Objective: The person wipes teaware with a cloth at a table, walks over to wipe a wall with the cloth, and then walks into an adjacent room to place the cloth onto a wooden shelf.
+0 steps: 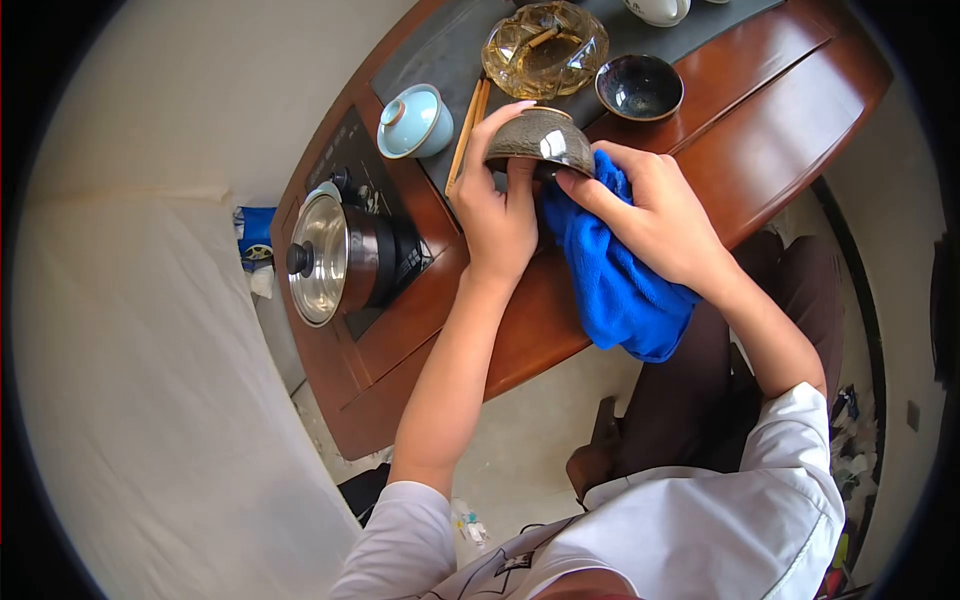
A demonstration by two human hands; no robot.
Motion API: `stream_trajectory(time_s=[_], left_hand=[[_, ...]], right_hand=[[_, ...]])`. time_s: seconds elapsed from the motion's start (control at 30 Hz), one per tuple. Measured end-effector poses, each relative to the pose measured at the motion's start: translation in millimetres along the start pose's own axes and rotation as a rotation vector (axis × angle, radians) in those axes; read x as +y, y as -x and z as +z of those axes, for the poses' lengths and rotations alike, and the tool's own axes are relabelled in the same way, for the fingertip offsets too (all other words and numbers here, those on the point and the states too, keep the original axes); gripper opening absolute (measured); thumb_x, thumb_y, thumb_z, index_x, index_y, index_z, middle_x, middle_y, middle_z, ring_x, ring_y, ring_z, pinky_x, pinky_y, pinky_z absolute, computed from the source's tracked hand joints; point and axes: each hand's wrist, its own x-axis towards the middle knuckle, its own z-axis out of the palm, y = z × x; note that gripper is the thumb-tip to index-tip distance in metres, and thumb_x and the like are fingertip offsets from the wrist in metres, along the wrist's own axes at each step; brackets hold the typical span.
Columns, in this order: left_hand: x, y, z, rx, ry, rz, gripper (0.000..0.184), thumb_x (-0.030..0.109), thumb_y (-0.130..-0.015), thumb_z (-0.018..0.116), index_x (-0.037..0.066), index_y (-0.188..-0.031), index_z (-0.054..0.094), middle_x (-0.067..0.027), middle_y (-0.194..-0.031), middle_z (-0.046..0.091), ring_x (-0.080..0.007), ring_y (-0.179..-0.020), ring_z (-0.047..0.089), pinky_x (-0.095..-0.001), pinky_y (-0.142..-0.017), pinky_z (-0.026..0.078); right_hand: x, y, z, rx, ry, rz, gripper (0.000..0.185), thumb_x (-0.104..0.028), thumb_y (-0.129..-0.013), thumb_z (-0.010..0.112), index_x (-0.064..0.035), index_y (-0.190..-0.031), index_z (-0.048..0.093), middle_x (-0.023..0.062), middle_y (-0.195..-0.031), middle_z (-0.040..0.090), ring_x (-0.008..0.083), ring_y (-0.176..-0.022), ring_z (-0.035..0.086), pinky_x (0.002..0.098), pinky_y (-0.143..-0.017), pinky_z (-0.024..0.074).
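A dark, textured ceramic tea bowl (541,138) is tipped over, its foot turned up and away from me. My left hand (496,205) grips it from the left, thumb at the rim and fingers around the side. From the right, my right hand (665,215) holds a bright blue cloth (620,290) against the bowl's rim. The cloth bunches under the palm and hangs over the table's near edge. What the cloth touches inside the bowl is hidden. Just beyond, a second dark glazed bowl (640,88) stands upright on the table.
An amber glass ashtray (500,62) stands at the back of the wooden tea table (780,130). Wooden chopsticks (466,140) lie left of my hands, near a pale blue lidded cup (415,121). A lidded metal pot (325,265) sits by a black cooktop (365,170).
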Motion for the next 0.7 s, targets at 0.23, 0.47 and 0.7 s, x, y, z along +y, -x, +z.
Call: stream_trajectory(time_s=[0.23,0.47,0.7], left_hand=[[-3,-9,-20,-0.137,-0.396,0.193,0.035,-0.003,-0.09,0.054,0.008,-0.122,0.059,-0.0087,-0.109,0.067,-0.0195,-0.095,0.066,-0.0307,-0.085,0.052],[5,2,-4,0.005,0.184,-0.028,0.037,0.0,-0.087,0.069,0.002,-0.122,0.055,-0.0091,-0.107,0.066,-0.0158,-0.095,0.064,-0.0293,-0.087,0.052],[-2,5,2,-0.034,0.034,-0.049,0.024,0.015,-0.087,0.074,0.0,-0.104,0.065,-0.0052,-0.081,0.067,-0.0127,-0.073,0.064,-0.0252,-0.067,0.051]], right_hand=[[3,8,0,0.044,0.061,-0.085,0.034,-0.028,-0.088,0.063,0.0066,-0.092,0.061,0.0219,-0.065,0.061,0.0365,-0.062,0.064,0.04,-0.06,0.0495],[5,9,1,0.085,0.023,-0.115,0.023,-0.017,-0.093,0.055,0.0059,-0.093,0.06,0.025,-0.067,0.059,0.0415,-0.063,0.06,0.0435,-0.059,0.0474],[8,-2,3,0.118,-0.142,-0.014,0.027,-0.022,-0.096,0.053,0.0038,-0.098,0.061,0.0218,-0.066,0.058,0.0391,-0.06,0.056,0.0397,-0.059,0.0456]])
